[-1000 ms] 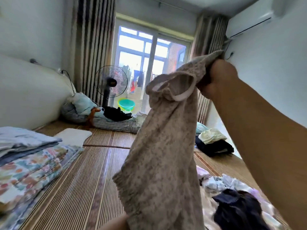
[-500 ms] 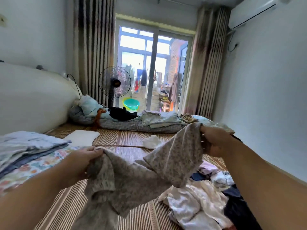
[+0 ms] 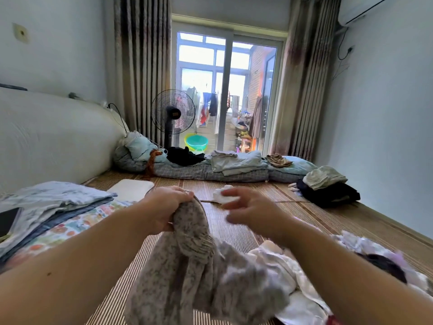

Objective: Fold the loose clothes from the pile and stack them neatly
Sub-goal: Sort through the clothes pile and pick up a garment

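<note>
Bamboo matting [image 3: 304, 214] on the bed carries a small folded stack [image 3: 325, 186] far right, while the loose pile [image 3: 288, 273] near right looks mostly undone. The left hand [image 3: 164, 207] grips the bunched speckled garment [image 3: 194, 266] above the matting; the right hand [image 3: 248, 212] hovers beside it, empty, fingers spread.

Head-worn view, forward and downward

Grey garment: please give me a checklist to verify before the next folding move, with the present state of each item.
1. Left hand grips the garment's top: ok.
2. Right hand holds the garment: not ok; it is open, apart from the cloth.
3. Garment spread flat: not ok; it hangs bunched.
4. Bare mat ahead for laying it: ok.
5. Garment free of the clothes pile: cannot tell; its lower end meets it.
</note>
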Tool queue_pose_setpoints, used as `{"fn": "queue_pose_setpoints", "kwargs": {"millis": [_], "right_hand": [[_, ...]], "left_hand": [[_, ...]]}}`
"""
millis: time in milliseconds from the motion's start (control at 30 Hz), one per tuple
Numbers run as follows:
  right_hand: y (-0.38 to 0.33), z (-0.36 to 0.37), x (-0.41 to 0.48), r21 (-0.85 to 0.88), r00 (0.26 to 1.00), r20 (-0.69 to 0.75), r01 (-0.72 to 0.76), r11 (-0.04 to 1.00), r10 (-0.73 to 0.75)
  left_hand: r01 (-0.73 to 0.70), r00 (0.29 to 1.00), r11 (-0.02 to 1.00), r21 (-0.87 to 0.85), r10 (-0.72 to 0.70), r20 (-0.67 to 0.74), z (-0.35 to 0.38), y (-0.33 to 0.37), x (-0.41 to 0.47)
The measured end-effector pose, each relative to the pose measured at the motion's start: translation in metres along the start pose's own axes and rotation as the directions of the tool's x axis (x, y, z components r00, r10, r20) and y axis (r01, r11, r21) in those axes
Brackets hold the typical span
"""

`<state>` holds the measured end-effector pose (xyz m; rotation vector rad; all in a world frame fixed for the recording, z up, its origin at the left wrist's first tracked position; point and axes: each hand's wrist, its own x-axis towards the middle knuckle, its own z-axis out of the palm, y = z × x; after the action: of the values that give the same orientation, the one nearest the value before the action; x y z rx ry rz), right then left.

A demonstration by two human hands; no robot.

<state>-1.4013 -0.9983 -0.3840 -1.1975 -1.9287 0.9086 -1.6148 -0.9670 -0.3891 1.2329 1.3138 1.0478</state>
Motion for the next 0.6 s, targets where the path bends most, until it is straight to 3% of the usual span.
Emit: {"fn": "queue_pose_setpoints", "kwargs": {"millis": [100, 167, 233, 300, 367, 433, 500, 533, 600], "right_hand": [[0.009, 0.049, -0.002, -0.378, 0.989, 0.128, -0.025, 0.925, 0.079], [0.017, 0.071, -0.004, -0.589, 0.999, 0.020, -0.013, 0.808, 0.031], [0.026, 0.081, -0.004, -0.656, 0.985, -0.105, 0.035, 0.754, -0.137], [0.031, 0.082, -0.002, -0.625, 0.957, -0.175, 0.073, 0.777, -0.231], [0.027, 0.076, 0.003, -0.594, 0.957, -0.209, 0.040, 0.803, -0.202], [0.015, 0.064, 0.011, -0.512, 0.958, -0.252, -0.014, 0.859, -0.134], [-0.004, 0.051, 0.022, -0.361, 0.947, -0.313, -0.053, 0.931, -0.068], [-0.013, 0.044, 0.026, -0.282, 0.947, -0.321, -0.062, 0.957, -0.033], [-0.029, 0.032, 0.032, -0.111, 0.954, -0.297, -0.071, 0.991, 0.035]], "left_hand": [[-0.022, 1.000, 0.999, -0.029, 0.022, 0.016, 0.006, 0.000, -0.003], [-0.035, 0.999, 0.999, -0.041, 0.036, 0.004, 0.006, 0.000, -0.005], [-0.043, 0.999, 0.996, -0.072, 0.043, -0.010, 0.003, 0.000, -0.007], [-0.036, 0.999, 0.995, -0.094, 0.035, -0.006, -0.002, -0.002, -0.009], [-0.034, 0.999, 0.995, -0.089, 0.036, 0.019, -0.007, -0.005, -0.012], [-0.126, 0.991, 0.988, 0.093, 0.130, -0.043, -0.011, -0.010, -0.014], [-0.255, 0.927, 0.861, 0.439, 0.347, -0.142, -0.013, -0.016, -0.018], [-0.306, 0.890, 0.802, 0.514, 0.432, -0.144, -0.011, -0.017, -0.023], [-0.395, 0.875, 0.781, 0.483, 0.481, -0.063, -0.002, -0.018, -0.037]]}}
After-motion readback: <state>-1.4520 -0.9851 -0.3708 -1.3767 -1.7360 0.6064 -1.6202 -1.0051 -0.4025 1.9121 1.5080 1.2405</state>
